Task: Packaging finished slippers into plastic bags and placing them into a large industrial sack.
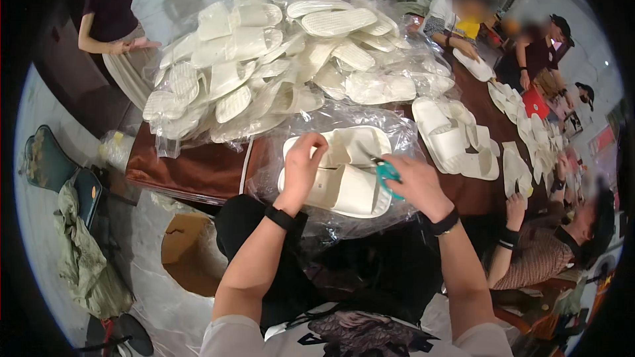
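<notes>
A pair of white slippers (352, 188) lies side by side on a sheet of clear plastic (264, 188) in front of me. My right hand (418, 184) grips small scissors (387, 178) with teal handles. Their metal tips point left, over the strap of the far slipper. My left hand (304, 166) is at the left end of the pair, its fingers bent and pinched together. Whatever it may hold between the fingertips is too small to make out. Both of my wrists wear black bands.
A large heap of white slippers (258, 46), many in clear bags, fills the back of the table with its brown cover (182, 168). More slippers (456, 139) lie to the right. Co-workers sit along the right side; one person stands far left. An open cardboard box (188, 254) is at lower left.
</notes>
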`<action>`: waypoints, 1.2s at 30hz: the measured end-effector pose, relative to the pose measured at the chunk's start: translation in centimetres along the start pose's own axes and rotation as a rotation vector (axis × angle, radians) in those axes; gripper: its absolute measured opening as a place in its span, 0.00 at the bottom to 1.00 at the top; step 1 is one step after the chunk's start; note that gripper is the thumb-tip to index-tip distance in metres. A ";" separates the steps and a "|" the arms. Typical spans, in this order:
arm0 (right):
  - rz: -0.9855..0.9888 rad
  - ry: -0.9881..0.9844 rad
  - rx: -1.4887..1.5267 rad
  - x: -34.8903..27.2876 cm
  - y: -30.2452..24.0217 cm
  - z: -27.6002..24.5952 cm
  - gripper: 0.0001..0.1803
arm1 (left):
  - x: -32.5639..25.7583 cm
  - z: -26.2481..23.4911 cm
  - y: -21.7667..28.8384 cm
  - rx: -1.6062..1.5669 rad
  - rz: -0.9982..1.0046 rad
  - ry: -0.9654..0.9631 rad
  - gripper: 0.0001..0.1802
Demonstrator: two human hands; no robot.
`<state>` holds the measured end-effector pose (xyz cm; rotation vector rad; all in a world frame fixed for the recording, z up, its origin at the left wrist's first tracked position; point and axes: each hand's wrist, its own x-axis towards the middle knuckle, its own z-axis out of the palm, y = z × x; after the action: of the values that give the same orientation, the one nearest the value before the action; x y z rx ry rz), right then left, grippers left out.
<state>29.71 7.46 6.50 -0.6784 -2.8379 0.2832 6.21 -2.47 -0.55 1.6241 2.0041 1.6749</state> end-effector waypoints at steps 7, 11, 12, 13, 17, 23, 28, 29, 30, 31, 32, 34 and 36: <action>0.314 0.204 -0.013 -7.6 14.5 3.7 0.29 | -0.6 -11.9 0.9 -0.522 -0.286 0.358 0.03; 0.385 -0.118 -0.016 -9.4 19.1 5.0 0.27 | -5.8 -20.7 0.3 -0.201 -0.288 0.590 0.05; 0.467 -0.231 -0.099 -7.8 16.5 4.2 0.24 | -8.1 -22.8 0.0 -0.228 -0.312 0.634 0.04; 0.454 -0.235 -0.087 -6.5 14.7 3.3 0.24 | -11.1 -24.9 -1.8 -0.211 -0.395 0.714 0.04; 0.584 0.038 -0.303 -3.8 10.0 1.4 0.20 | -22.0 -28.2 -6.5 -0.112 -0.613 0.898 0.04; 0.044 0.074 0.079 -1.5 1.2 2.1 0.25 | -37.1 -30.9 -16.5 -0.042 -0.848 0.936 0.03; -0.056 -0.129 0.229 -0.6 -0.7 3.5 0.31 | -35.0 -32.4 -18.9 0.500 -0.934 0.787 0.21; -0.013 -0.166 0.181 -1.1 0.1 3.9 0.32 | -30.5 -29.4 -18.0 0.310 -0.860 0.754 0.21; 0.014 -0.134 0.146 -2.0 1.6 4.1 0.35 | -23.6 -25.9 -14.4 0.116 -0.782 0.710 0.21; 0.020 -0.119 0.146 -2.4 1.8 4.3 0.35 | -19.1 -25.6 -11.4 0.105 -0.665 0.582 0.19; 0.059 -0.128 0.268 -2.6 1.9 4.4 0.35 | -15.5 -25.2 -8.7 0.095 -0.545 0.459 0.17; 0.133 -0.191 0.339 -2.9 3.2 5.5 0.34 | -8.2 -21.9 -1.9 0.032 -0.485 0.226 0.16; 0.046 -0.120 0.405 -2.7 3.9 7.2 0.32 | -3.7 -18.3 0.7 0.001 -0.401 -0.119 0.15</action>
<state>31.93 8.65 -1.74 -0.6549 -2.7445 0.9029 -3.00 -17.64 5.44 1.1839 2.0942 1.3978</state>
